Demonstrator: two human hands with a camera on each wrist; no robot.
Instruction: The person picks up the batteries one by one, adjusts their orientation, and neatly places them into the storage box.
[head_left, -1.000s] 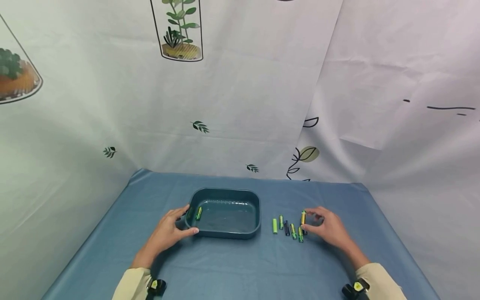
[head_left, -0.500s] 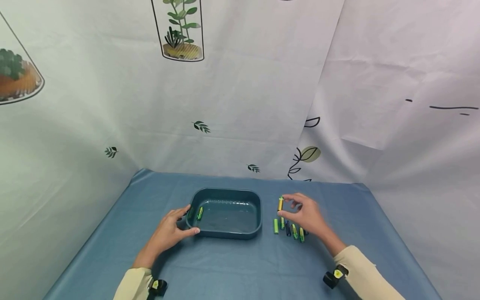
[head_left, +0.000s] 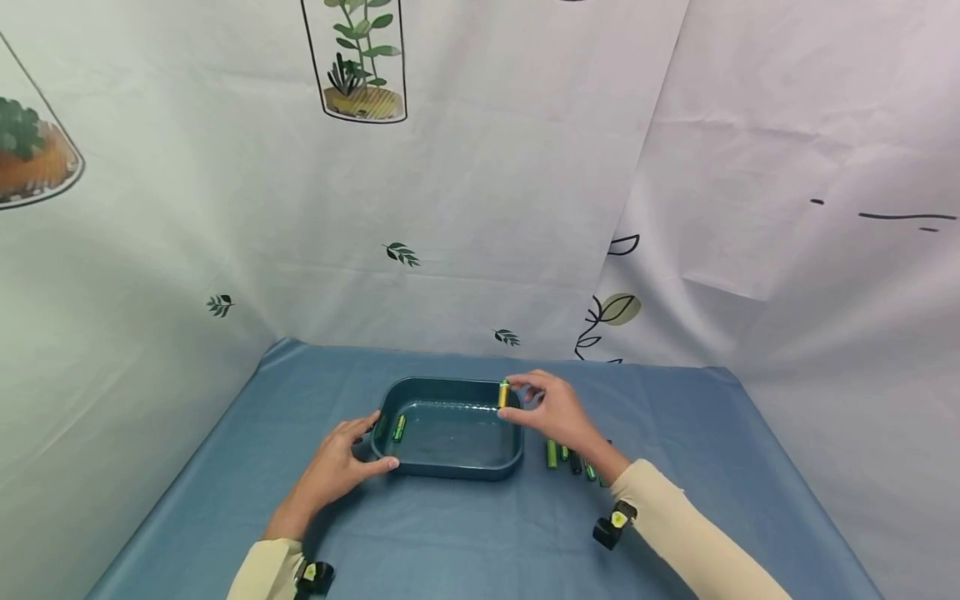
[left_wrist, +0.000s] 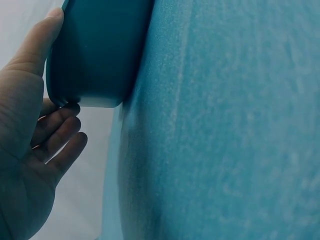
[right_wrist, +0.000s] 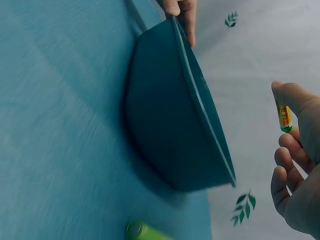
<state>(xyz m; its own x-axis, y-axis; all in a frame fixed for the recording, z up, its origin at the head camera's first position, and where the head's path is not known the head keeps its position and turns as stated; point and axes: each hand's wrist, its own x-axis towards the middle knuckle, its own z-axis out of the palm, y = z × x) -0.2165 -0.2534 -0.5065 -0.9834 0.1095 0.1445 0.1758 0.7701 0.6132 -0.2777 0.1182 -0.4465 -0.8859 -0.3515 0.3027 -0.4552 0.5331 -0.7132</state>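
No words or numbers could be read. The yellow battery [right_wrist: 284, 117] bore print too small to make out, and the yellow labels [head_left: 618, 518] on the black wrist devices [head_left: 606, 534] were equally illegible.

This looks like a curtained-off tabletop corner; whether in a home, lab or office cannot be told. Below the fingers of the left hand [head_left: 333, 467] and right hand [head_left: 555, 408], a blue cloth [head_left: 465, 533] lies spread. Beyond and to both sides of the fingers hangs pale fabric [head_left: 510, 183] with printed leaves [head_left: 403, 253] and jarred plants [head_left: 365, 102]. Behind the fingers, the wrists wear 2 small black devices [head_left: 607, 533].
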